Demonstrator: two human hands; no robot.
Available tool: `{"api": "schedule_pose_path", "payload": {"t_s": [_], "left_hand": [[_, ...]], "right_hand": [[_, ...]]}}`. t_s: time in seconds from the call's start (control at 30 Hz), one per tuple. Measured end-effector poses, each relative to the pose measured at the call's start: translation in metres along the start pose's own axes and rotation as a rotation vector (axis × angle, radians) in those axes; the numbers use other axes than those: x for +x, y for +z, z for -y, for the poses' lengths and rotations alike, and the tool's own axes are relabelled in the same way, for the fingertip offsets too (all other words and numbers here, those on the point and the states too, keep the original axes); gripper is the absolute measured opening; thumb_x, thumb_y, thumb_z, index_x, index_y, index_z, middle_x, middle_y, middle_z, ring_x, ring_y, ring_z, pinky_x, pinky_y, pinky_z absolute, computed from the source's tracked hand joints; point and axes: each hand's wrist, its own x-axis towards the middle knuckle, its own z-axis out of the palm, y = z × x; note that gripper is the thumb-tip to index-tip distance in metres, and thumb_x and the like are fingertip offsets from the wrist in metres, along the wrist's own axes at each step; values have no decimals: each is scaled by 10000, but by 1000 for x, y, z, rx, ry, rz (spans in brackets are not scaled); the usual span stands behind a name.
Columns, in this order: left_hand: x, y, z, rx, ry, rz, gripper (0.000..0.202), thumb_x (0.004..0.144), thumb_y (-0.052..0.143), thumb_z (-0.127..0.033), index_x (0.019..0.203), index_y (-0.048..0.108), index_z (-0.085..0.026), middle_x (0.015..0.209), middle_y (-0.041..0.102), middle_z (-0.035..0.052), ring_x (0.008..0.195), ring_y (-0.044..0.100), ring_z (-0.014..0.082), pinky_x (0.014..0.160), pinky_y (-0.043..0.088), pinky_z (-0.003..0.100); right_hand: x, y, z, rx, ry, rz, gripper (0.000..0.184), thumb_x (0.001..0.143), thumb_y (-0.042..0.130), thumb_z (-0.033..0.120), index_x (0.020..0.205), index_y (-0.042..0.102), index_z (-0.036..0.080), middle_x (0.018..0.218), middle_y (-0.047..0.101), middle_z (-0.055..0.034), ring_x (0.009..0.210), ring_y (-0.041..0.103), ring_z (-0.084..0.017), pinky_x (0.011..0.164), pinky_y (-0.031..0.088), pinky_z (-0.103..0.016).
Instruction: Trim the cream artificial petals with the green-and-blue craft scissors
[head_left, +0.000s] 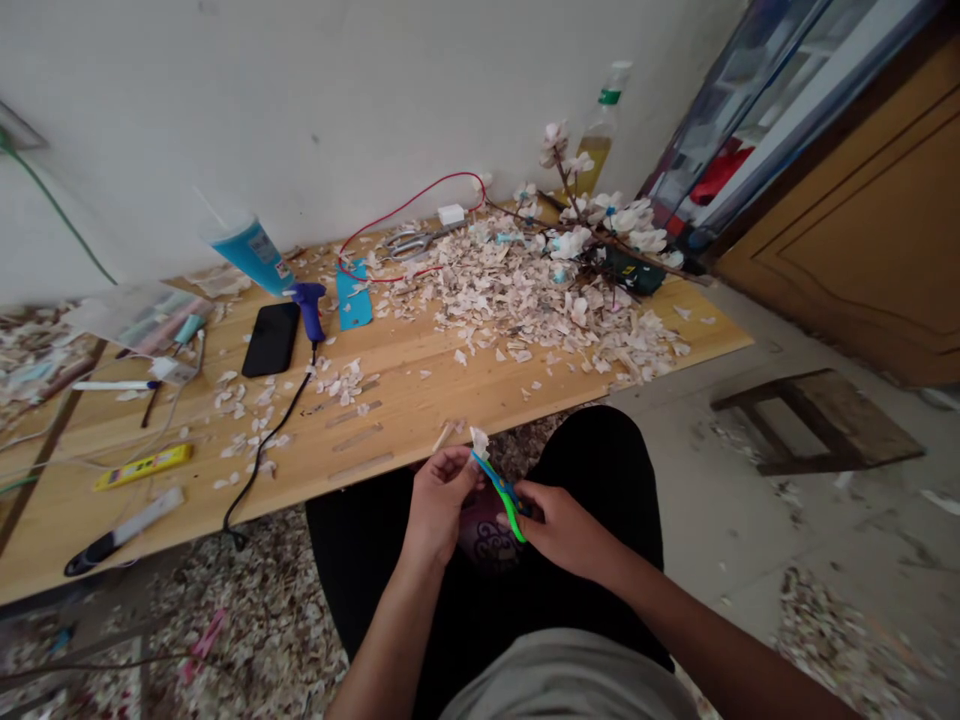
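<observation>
Over my lap, my left hand pinches a small pale petal-like piece between thumb and fingers. My right hand is wrapped round the handles of blue and green scissors, whose blades point up and left to the piece. Whether the blades have cut into it I cannot tell. A heap of similar pale pieces covers the back right of the wooden table. Across the heap lies a branch with white blossoms.
On the table are a purple glue gun, a black phone, a blue cup, a yellow box-cutter, metal scissors and a bottle of yellow liquid. A wooden stool stands at right. Scraps litter the floor.
</observation>
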Motion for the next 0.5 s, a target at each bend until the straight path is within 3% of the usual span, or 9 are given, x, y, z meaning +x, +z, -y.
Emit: {"api": "schedule_pose_path", "payload": {"t_s": [0.2, 0.5], "left_hand": [[1, 5, -2, -88, -27, -73, 373, 537, 903, -257, 817, 683, -144, 800, 695, 28, 665, 603, 105, 612, 472, 213], [5, -2, -5, 56, 32, 10, 365, 611, 849, -225, 912, 656, -154, 806, 703, 27, 673, 608, 111, 612, 471, 210]], "right_hand": [[2, 3, -2, 3, -1, -14, 260, 878, 606, 438, 810, 620, 187, 720, 613, 3, 655, 524, -146, 605, 366, -250], [3, -2, 1, -58, 12, 5, 187, 864, 620, 372, 830, 614, 188, 743, 638, -9, 671, 551, -152, 618, 375, -252]]}}
